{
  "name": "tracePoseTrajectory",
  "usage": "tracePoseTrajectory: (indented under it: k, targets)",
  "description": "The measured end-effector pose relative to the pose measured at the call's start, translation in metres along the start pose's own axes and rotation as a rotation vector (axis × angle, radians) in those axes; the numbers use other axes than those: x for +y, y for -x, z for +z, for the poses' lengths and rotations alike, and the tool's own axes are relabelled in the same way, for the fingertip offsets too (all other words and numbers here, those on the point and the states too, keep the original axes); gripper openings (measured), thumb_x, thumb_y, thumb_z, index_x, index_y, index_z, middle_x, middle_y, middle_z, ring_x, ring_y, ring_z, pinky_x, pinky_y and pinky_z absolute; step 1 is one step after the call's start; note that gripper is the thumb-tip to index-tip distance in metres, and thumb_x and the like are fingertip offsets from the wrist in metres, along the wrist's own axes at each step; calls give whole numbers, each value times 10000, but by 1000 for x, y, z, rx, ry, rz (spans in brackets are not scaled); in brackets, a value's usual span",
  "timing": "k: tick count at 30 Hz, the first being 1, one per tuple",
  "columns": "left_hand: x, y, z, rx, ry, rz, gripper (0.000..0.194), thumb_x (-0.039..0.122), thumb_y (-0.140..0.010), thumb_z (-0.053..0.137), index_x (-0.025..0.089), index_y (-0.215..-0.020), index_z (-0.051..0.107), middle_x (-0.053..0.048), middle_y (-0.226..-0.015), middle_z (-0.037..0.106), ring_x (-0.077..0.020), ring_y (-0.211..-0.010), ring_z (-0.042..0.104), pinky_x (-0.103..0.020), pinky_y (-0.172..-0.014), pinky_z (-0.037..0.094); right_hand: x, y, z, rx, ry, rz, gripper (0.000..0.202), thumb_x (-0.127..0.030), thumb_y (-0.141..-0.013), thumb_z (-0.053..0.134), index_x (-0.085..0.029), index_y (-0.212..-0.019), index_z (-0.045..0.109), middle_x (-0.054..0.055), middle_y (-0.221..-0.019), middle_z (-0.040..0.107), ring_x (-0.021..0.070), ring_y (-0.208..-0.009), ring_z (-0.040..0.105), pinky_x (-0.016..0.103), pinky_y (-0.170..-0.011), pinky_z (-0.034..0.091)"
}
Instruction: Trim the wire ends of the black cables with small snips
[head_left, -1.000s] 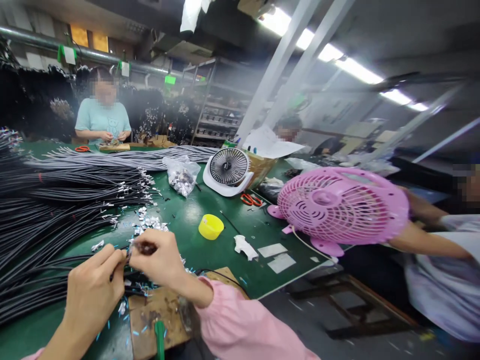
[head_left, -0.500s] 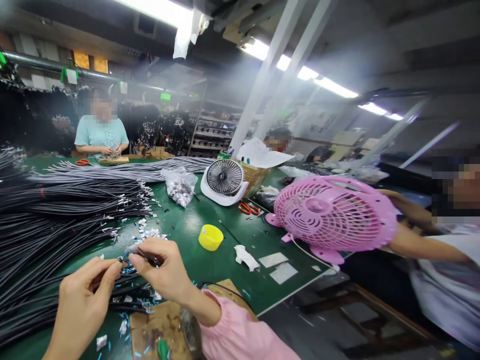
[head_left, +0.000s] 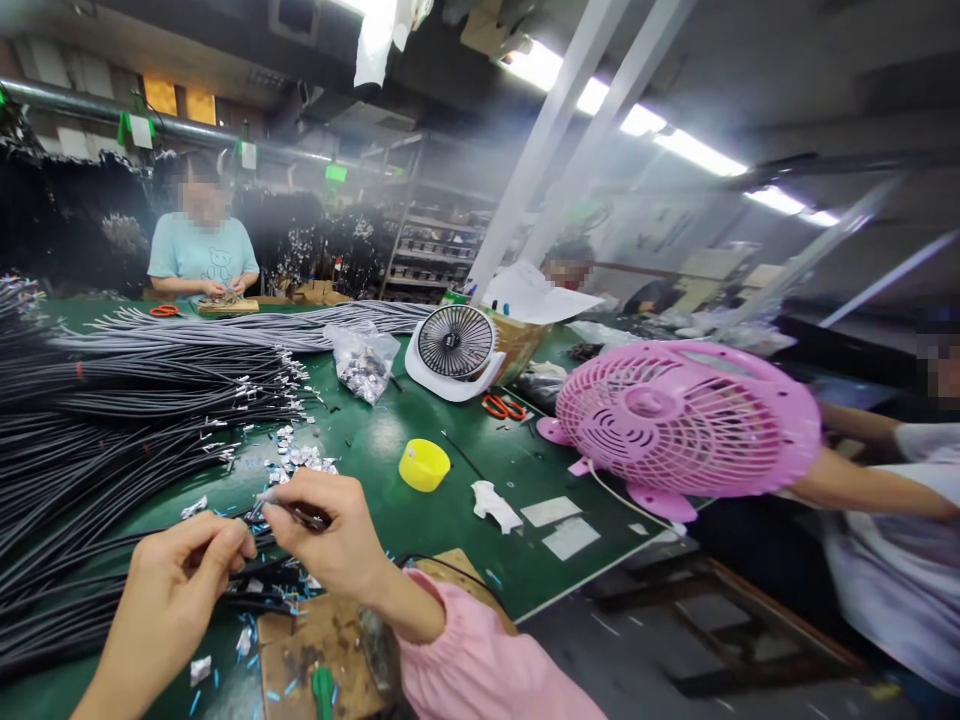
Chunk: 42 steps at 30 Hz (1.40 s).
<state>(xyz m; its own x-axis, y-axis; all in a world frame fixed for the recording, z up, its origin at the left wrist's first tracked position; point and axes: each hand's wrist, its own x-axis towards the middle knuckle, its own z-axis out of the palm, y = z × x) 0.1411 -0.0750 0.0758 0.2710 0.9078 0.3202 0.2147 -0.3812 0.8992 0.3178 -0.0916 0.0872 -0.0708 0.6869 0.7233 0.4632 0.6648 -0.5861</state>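
Observation:
My left hand (head_left: pixel 176 590) is closed in a pinch at the lower left, on what looks like a black cable end; the tip is mostly hidden by the fingers. Just to its right, my right hand (head_left: pixel 330 535) grips a small dark metal tool (head_left: pixel 313 518) whose kind I cannot make out. The tool's greyish tip sits close to my left fingertips. Beneath both hands lie black cables (head_left: pixel 97 610) and scattered blue and white scraps (head_left: pixel 300 458). A wooden board (head_left: pixel 292 650) with a green-handled item (head_left: pixel 323 690) on it is below my right wrist.
Bundled black cables (head_left: pixel 150 400) and grey cables (head_left: pixel 300 328) cover the left of the green table (head_left: pixel 382 510). Beyond my hands stand a yellow ring (head_left: pixel 424 465), a bag of parts (head_left: pixel 364 365), a small white fan (head_left: pixel 454 345), scissors (head_left: pixel 502 407) and a pink fan (head_left: pixel 686 420), which a co-worker's arms reach behind.
The view has shifted slightly. A blue wire piece seen between my fingertips earlier no longer shows there, and my hands have drawn a little apart. The co-worker at right has moved rightward.

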Motion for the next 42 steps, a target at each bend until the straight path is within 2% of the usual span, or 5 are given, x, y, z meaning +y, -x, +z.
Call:
tracePoseTrajectory:
  k: [7, 20, 29, 36, 42]
  targets:
    - [-2, 1, 0, -13, -27, 37, 486, 611, -859, 637, 242, -552, 716, 29, -465, 531, -107, -382, 448, -187, -309, 317, 3, 2, -2, -28, -36, -59, 305, -214, -948, 567, -197, -644, 589, -14, -602, 545, 118, -561, 474, 242, -548, 380]
    - [11, 10, 12, 337, -252, 333, 162, 413, -858, 708, 297, -806, 808, 51, -602, 654, -119, -492, 562, -229, -553, 505, -5, 2, -3, -42, -62, 151, 299, -180, -815, 581, -209, -550, 446, -50, -536, 433, 97, -520, 388, 237, -493, 318]
    - [23, 21, 24, 432, -192, 151, 186, 428, -833, 729, 275, -735, 769, 30, -624, 670, -152, -551, 599, -261, -518, 468, 4, 13, 2, -59, -302, 312, 356, -295, -883, 618, -208, -576, 462, -57, -546, 435, 80, -488, 341, 222, -443, 298]
    - [11, 12, 16, 348, -50, 121, 171, 440, -793, 774, 271, -804, 798, 43, -607, 676, -121, -489, 600, -200, -430, 437, 7, 26, 9, -77, 57, 71, 198, -300, -846, 720, -221, -690, 628, -2, -623, 607, 146, -557, 516, 276, -529, 428]
    - [7, 10, 11, 387, 24, 108, 281, 533, -769, 799, 266, -853, 816, 36, -633, 652, -120, -523, 606, -182, -452, 487, 3, 24, 1, 61, 19, 136, 215, -355, -1008, 567, -223, -1120, 696, 66, -982, 748, 186, -843, 695, 290, -758, 571]
